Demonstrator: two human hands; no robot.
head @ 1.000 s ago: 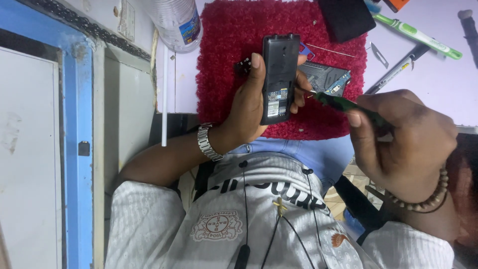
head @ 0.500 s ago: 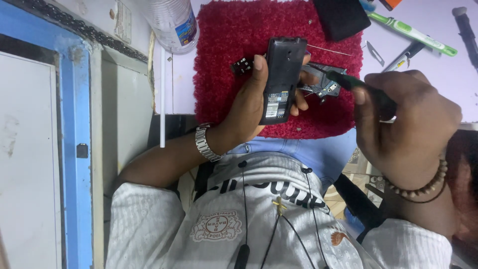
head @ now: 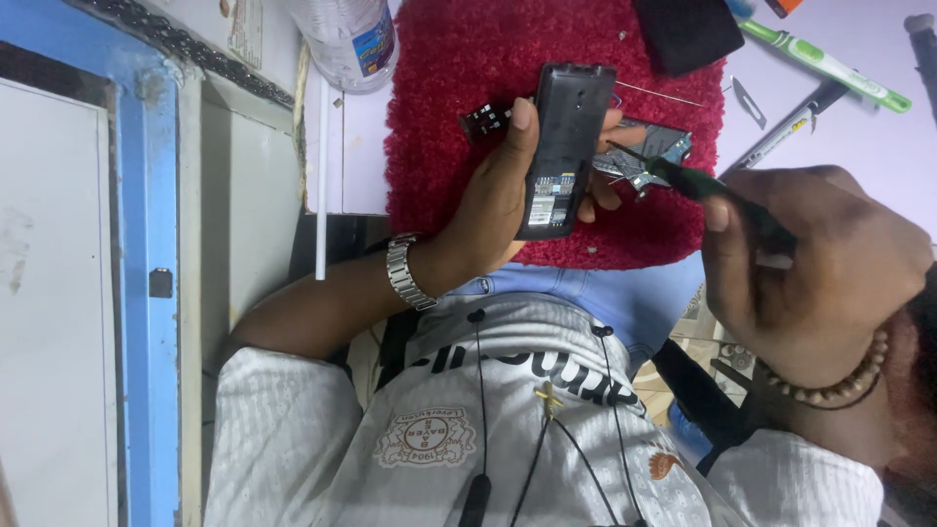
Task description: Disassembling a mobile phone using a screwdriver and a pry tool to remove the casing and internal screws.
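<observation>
My left hand (head: 493,210), with a metal watch on the wrist, is shut on a black phone (head: 564,146) with its back cover off, held upright over a red fuzzy mat (head: 449,88). My right hand (head: 815,263), wearing a bead bracelet, grips a green-handled screwdriver (head: 698,185). Its tip rests at a small metal-and-board part (head: 649,146) lying on the mat just right of the phone. A small black component (head: 485,119) lies on the mat left of the phone, near my thumb.
A plastic bottle (head: 346,34) stands at the mat's top left. A black pad (head: 688,29), a green pen (head: 830,66), a small blade (head: 744,98) and another pen (head: 786,132) lie on the lilac tabletop to the right. A blue-framed panel (head: 146,263) runs down the left.
My right hand has shifted left and up, bringing the screwdriver tip to the part beside the phone. The left hand and phone have stayed almost still.
</observation>
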